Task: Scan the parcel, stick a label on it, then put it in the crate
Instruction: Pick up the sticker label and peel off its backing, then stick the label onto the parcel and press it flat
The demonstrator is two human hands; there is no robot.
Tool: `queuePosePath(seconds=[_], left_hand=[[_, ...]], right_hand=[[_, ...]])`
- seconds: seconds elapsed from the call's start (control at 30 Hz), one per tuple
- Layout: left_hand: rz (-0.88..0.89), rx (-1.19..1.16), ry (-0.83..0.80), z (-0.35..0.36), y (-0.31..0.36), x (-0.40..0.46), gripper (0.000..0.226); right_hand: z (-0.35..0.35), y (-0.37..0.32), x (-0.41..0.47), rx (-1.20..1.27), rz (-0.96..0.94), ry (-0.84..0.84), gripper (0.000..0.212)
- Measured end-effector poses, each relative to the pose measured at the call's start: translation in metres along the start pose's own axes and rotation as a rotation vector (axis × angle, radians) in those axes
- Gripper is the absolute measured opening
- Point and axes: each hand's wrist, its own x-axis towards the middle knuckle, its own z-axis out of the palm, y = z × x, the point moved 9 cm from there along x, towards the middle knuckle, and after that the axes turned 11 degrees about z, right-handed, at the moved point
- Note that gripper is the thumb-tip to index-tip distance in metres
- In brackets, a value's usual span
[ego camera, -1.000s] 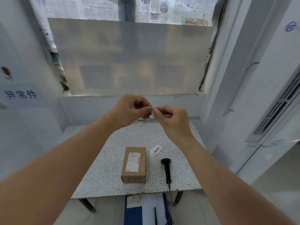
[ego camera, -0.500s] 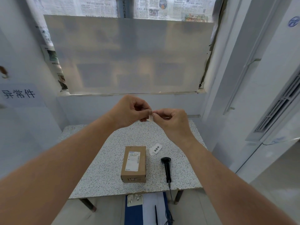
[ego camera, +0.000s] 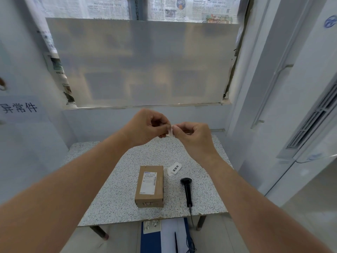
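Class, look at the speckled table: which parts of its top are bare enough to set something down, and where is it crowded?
The speckled table is bare left of the cardboard parcel, and across its far part beneath the left hand and right hand. It is crowded on the right, where the label strip and barcode scanner lie close beside the parcel.

A speckled table (ego camera: pixel 113 198) stood below a frosted window (ego camera: pixel 142 61) edged with newspaper (ego camera: pixel 107 6). A paper sign (ego camera: pixel 19 107) hung on the left wall, and a vent (ego camera: pixel 313 121) sat at right.
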Motion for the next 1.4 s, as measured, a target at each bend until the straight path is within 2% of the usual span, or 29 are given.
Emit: queuePosePath(seconds=[0.17,0.3,0.63,0.93,1.1,1.4], left_hand=[[-0.016,0.068,0.044,0.002,-0.007,0.002,0.004],[-0.064,0.167,0.136,-0.003,-0.02,0.001,0.004],[-0.349,0.254,0.305,-0.026,-0.078,-0.023,0.011],[-0.551,0.277,0.412,-0.043,-0.147,-0.082,0.019],[-0.742,0.277,0.511,-0.055,-0.194,-0.123,0.019],[-0.879,0.284,0.423,-0.022,-0.297,-0.179,0.02]], right_hand=[[-0.003,0.007,0.006,-0.121,0.056,0.116,0.014],[0.0,0.022,0.012,-0.124,0.177,0.122,0.012],[0.006,0.051,0.018,-0.103,0.347,0.152,0.013],[0.04,0.094,0.014,-0.102,0.493,0.162,0.018],[0.062,0.126,0.012,-0.13,0.568,0.185,0.018],[0.115,0.201,0.017,-0.201,0.629,0.181,0.02]])
